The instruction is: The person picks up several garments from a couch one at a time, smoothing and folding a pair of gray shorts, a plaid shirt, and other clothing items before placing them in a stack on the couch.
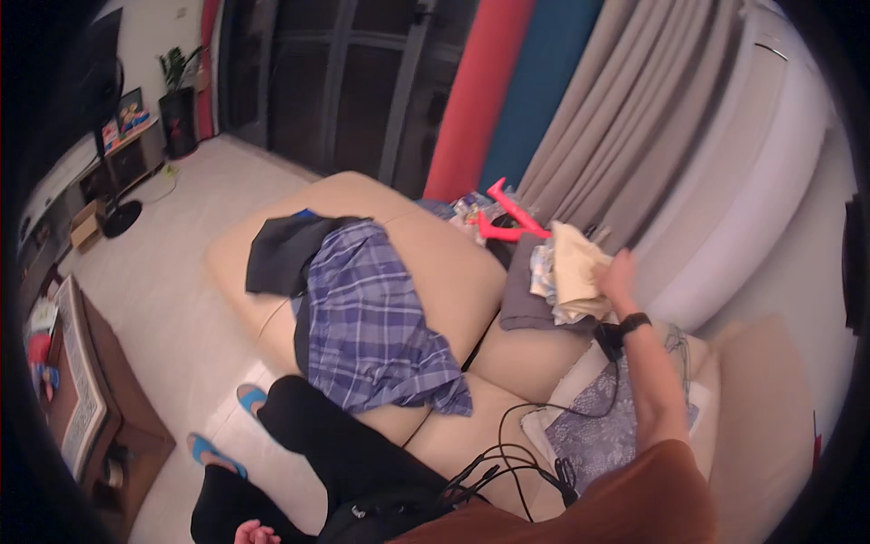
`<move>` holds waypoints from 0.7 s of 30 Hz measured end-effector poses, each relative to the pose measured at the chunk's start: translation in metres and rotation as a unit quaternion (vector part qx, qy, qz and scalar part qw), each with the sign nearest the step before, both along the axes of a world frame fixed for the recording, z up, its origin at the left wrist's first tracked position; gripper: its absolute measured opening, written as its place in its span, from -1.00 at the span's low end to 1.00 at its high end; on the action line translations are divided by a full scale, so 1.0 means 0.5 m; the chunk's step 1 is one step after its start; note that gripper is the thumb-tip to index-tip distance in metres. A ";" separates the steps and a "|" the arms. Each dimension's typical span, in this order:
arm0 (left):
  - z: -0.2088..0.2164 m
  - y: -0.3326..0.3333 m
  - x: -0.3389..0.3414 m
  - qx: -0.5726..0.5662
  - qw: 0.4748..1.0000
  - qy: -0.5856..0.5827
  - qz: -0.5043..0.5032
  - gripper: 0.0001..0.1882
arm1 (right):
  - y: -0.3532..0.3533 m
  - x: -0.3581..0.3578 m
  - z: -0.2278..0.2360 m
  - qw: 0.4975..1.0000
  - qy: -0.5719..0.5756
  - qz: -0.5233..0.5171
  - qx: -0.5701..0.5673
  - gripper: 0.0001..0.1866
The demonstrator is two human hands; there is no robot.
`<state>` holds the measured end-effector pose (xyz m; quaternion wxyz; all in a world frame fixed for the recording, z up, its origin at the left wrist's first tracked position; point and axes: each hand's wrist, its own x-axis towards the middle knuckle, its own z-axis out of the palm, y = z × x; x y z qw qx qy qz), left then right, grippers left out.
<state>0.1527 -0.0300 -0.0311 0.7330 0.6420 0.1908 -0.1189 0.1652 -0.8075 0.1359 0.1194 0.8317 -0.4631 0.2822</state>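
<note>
At the right side of the sofa, my right hand [618, 283], with a dark watch on the wrist, is closed on the edge of a folded pale yellow cloth [576, 267]. The cloth lies on a stack with a patterned light cloth [543, 272] and a dark grey folded cloth [524, 295] beneath. At the lower edge, near my leg, only part of my left hand [257, 533] shows; its fingers are loosely bent and slightly apart, with nothing seen in them. A blue plaid shirt [367, 308] is spread over the sofa beside a black garment [292, 254].
Black cables [507, 449] trail across the beige sofa [453, 254] to my waist. A grey-blue patterned cushion [584, 435] lies under my right forearm. Pink doll-like legs [512, 218] stick up behind the stack. To the left stands a brown table [113, 399].
</note>
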 end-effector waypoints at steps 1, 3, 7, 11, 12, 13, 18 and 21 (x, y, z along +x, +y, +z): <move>0.001 0.002 -0.010 0.003 1.000 -0.005 0.000 -0.73 | 0.022 0.008 0.032 0.997 -0.022 0.050 -0.054 -0.33; -0.013 0.000 -0.005 0.000 1.000 -0.009 -0.002 -0.73 | 0.080 0.027 0.060 0.988 -0.045 0.114 -0.098 -0.32; -0.033 -0.008 0.001 -0.031 0.999 -0.012 0.012 -0.75 | 0.176 0.072 0.013 0.980 0.097 0.143 -0.099 -0.34; -0.024 -0.001 -0.014 -0.031 0.999 -0.023 0.019 -0.76 | 0.284 0.146 0.038 0.942 0.308 0.059 0.119 -0.41; -0.017 0.004 -0.019 -0.021 0.999 -0.015 0.029 -0.76 | 0.364 0.175 0.052 0.945 0.281 0.160 0.043 -0.48; -0.022 0.011 -0.023 -0.016 0.999 -0.015 0.044 -0.76 | 0.412 0.199 0.055 0.934 0.246 0.258 -0.034 -0.55; 0.013 -0.009 0.004 -0.018 0.998 -0.028 0.052 -0.85 | 0.694 0.340 -0.124 0.648 0.139 0.744 0.087 -0.70; 0.085 -0.031 0.018 -0.011 0.997 -0.059 0.040 -0.83 | 0.782 0.437 -0.160 0.639 0.218 0.737 0.021 -0.73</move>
